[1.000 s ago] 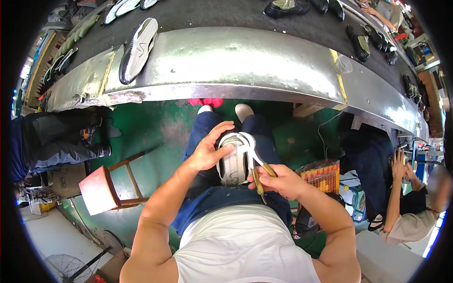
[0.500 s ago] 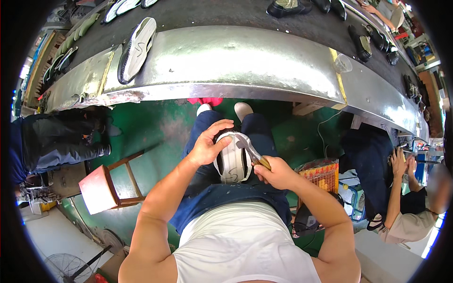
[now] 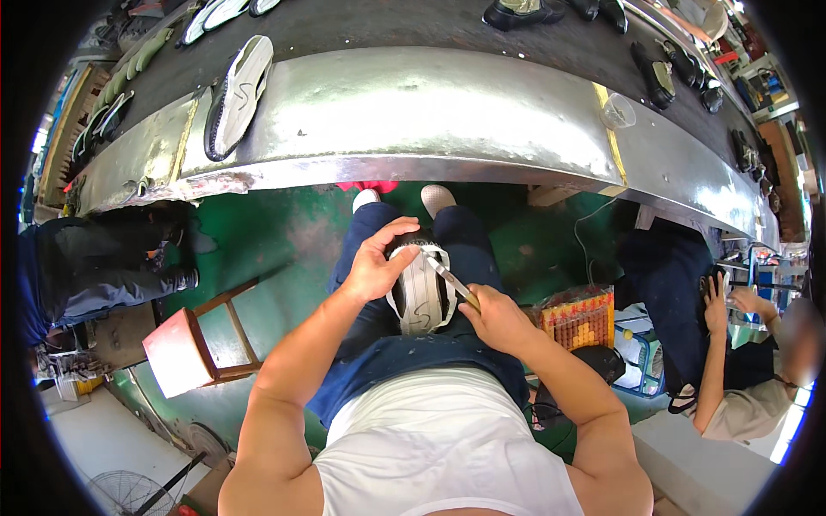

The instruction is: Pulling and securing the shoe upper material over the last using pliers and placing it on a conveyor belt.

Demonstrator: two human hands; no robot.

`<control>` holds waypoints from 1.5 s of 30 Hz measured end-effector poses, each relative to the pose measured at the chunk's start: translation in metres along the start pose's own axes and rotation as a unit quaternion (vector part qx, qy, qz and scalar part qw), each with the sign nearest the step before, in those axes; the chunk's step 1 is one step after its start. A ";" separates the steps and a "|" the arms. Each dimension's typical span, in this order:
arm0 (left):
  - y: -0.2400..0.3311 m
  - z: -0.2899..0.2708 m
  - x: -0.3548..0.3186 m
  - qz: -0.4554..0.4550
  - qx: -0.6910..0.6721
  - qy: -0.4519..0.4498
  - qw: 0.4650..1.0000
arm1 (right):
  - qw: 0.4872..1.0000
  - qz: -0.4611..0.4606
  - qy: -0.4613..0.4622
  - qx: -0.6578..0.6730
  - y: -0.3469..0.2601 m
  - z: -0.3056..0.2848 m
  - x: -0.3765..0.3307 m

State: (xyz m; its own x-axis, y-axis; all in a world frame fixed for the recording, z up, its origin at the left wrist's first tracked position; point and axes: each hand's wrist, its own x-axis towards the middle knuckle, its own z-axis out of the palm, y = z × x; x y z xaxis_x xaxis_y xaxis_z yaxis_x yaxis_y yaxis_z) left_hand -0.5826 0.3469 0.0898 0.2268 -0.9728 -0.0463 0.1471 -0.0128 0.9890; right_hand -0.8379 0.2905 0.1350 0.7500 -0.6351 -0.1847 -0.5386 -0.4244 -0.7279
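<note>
Upside down on my lap lies a shoe (image 3: 423, 301), its pale underside facing up with a dark curved pen mark and black upper material along the edge. My left hand (image 3: 383, 260) grips its far end, thumb pressed on the underside and fingers over the dark rim. In my right hand (image 3: 497, 318) is a metal hand tool that looks like pincers (image 3: 446, 274), with a yellow-brown handle. The tool's head meets the shoe's far edge, close to my left thumb. My right fingers are wrapped round the handle; the jaws are too small to make out.
Ahead runs a dark conveyor belt with a metal edge (image 3: 370, 112); another pale-soled shoe (image 3: 241, 99) lies on that edge. To the left stands a wooden stool (image 3: 181, 348). On the right are a beaded seat pad (image 3: 581, 318) and a co-worker (image 3: 740, 404); another person's legs (image 3: 107, 267) show left.
The tool has turned, showing a narrower side, its head still at the shoe's far edge. My right hand has shifted slightly. On the right, the co-worker's hands have moved apart.
</note>
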 end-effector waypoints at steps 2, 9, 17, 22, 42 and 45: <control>-0.003 0.002 0.003 -0.002 0.009 0.000 1.000 | 0.993 0.026 -0.098 0.053 0.001 -0.013 0.006; 0.005 0.000 0.010 -0.017 0.043 -0.051 0.998 | 0.986 0.014 0.069 0.152 -0.031 -0.015 0.012; -0.046 0.020 -0.041 -0.198 0.163 -0.011 0.966 | 0.992 0.080 -0.040 0.085 0.006 -0.021 0.001; -0.034 0.020 -0.043 -0.155 0.192 -0.043 0.968 | 0.993 0.020 -0.111 -0.036 0.012 -0.019 -0.016; -0.046 0.032 -0.085 -0.243 -0.289 -0.028 0.925 | 0.885 -0.169 -0.245 -0.359 -0.010 -0.027 0.009; -0.059 0.045 -0.078 -0.286 -0.061 0.085 0.952 | 0.935 -0.159 -0.187 -0.255 0.022 -0.009 -0.002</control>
State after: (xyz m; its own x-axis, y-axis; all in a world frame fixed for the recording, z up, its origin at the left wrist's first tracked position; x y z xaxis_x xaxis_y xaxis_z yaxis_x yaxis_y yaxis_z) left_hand -0.6524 0.4130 0.0411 0.2264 -0.7631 -0.6053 0.4010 -0.4933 0.7719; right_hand -0.8547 0.2770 0.1249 0.9339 -0.1946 -0.3000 -0.3070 -0.8667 -0.3932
